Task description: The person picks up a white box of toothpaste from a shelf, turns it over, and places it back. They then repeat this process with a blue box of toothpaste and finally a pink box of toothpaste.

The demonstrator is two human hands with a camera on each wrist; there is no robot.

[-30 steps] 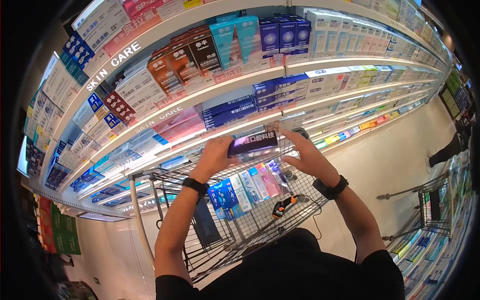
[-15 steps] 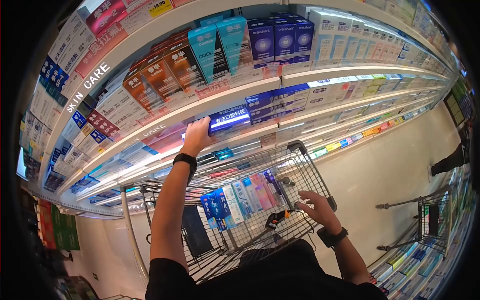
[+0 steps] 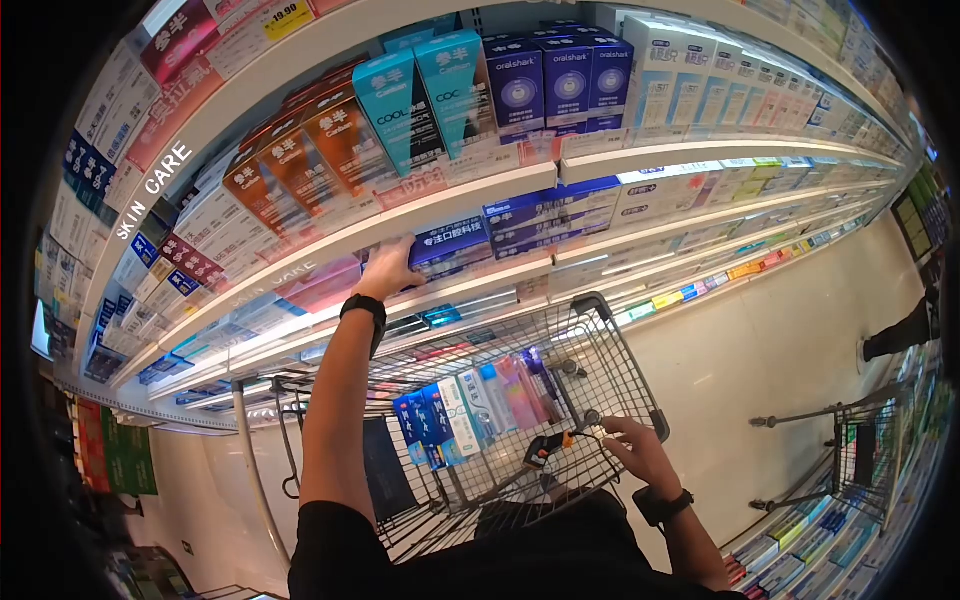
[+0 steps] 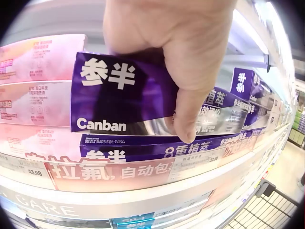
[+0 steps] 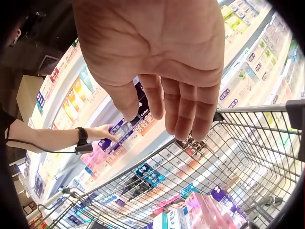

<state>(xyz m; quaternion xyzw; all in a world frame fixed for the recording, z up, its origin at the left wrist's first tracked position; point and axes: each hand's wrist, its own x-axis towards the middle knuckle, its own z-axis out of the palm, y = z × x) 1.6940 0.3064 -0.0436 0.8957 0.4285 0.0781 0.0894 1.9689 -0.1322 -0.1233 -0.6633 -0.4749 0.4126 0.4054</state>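
Observation:
My left hand [image 3: 388,268] reaches to the shelf and grips a purple Canban toothpaste box [image 4: 125,93]. In the left wrist view the thumb lies bent down its front face, and the other fingers are hidden behind it. The box sits slightly tilted over another purple toothpaste box [image 4: 143,143]. My right hand [image 3: 640,455] hangs with loosely bent fingers over the right side of the wire cart [image 3: 620,350] and holds nothing. Inside the cart stand several boxes [image 3: 470,405] in blue, white, pink and purple.
Pink boxes [image 4: 35,102] are stacked left of the purple ones. Orange, teal and purple oralshark boxes [image 3: 515,85] stand on the shelf above. A black-and-orange device [image 3: 543,450] with a cord is by the cart's near side. Another cart [image 3: 865,440] stands at right.
A purple box held by my left hand over the cart, with the right hand beside it, has gone to the shelf with the left hand. My right hand has dropped back over the cart's near side.

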